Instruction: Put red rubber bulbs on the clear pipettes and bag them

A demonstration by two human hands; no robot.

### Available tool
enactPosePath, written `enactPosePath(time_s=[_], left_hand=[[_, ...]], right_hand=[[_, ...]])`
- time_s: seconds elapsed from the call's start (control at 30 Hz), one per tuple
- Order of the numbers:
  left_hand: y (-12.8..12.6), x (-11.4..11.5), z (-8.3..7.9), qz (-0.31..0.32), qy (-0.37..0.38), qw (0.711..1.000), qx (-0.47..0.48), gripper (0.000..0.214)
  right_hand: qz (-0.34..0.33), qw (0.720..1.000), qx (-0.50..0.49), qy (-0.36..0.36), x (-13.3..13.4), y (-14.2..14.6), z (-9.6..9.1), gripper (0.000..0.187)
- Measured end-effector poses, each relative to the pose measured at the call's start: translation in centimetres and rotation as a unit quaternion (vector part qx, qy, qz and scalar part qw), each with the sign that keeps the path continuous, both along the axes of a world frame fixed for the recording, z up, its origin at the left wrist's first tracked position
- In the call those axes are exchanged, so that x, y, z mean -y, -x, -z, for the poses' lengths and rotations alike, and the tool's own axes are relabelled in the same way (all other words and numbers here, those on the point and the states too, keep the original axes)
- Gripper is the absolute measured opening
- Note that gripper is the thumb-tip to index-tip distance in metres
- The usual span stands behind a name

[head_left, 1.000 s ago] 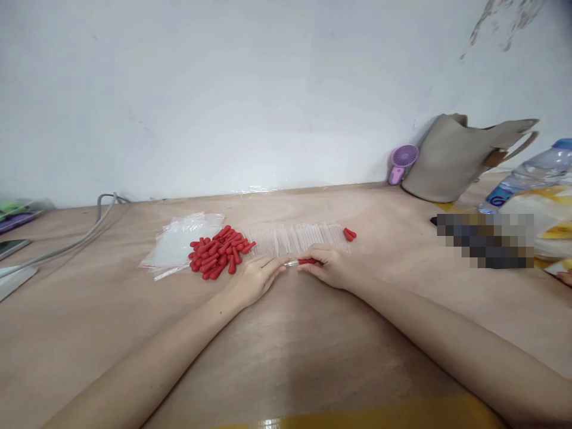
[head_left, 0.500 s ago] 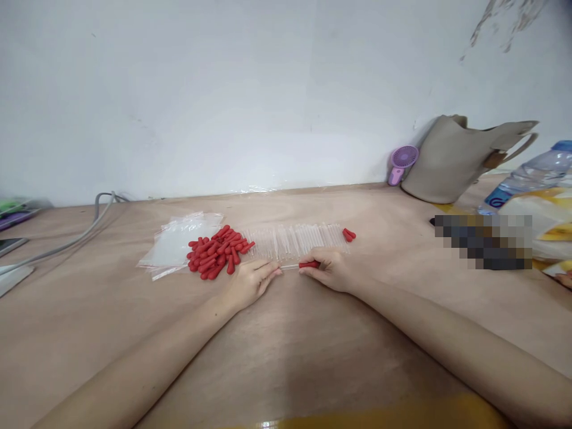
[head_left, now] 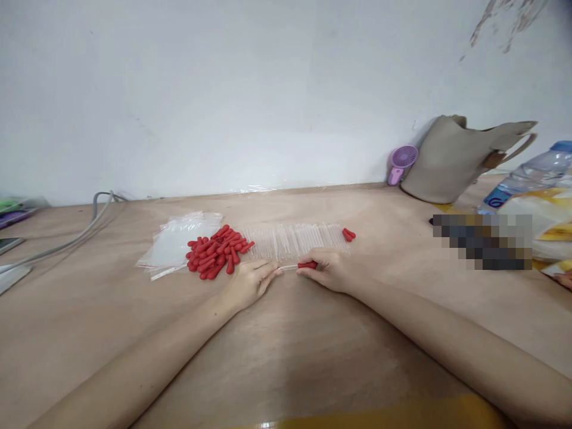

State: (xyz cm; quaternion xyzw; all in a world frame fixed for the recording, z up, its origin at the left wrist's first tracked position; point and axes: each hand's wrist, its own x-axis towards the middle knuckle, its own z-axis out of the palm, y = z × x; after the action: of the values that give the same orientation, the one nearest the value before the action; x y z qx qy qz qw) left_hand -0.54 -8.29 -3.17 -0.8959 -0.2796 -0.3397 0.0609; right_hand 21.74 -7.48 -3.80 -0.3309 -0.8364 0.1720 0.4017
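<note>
Hands meet at the centre of the surface (head_left: 286, 357): the right hand (head_left: 333, 271) has its fingers closed on a red bulb (head_left: 307, 265), and the left hand (head_left: 250, 283) pinches the clear tube (head_left: 289, 267) entering it. Fitting looks underway; seating it needs a straight push. Tubes (head_left: 295, 240) lie at 12 o'clock, loose bulbs (head_left: 217, 252) and bags (head_left: 176, 244) at 10, a purse (head_left: 451, 161) at 2; nothing obstructs.

Both hands (head_left: 290, 277) on perhaps a dropper (head_left: 298, 266)
</note>
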Motion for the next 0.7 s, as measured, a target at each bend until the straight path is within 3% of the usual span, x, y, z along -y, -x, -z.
enactPosePath(time_s=[0.2, 0.53, 0.7], left_hand=[[0.08, 0.04, 0.17, 0.018, 0.022, 0.999, 0.022, 0.015], [0.09, 0.04, 0.21, 0.011, 0.03, 0.999, 0.02, 0.016], [-0.06, -0.14, 0.28, -0.009, 0.048, 0.998, 0.029, 0.019]], right_hand=[[-0.014, 0.991, -0.087, 0.099, -0.2, 0.12, 0.08, 0.015], [-0.015, 0.991, -0.072, 0.116, -0.2, 0.21, -0.2, 0.015], [-0.022, 0.978, -0.146, 0.147, -0.63, 0.49, 0.06, 0.022]])
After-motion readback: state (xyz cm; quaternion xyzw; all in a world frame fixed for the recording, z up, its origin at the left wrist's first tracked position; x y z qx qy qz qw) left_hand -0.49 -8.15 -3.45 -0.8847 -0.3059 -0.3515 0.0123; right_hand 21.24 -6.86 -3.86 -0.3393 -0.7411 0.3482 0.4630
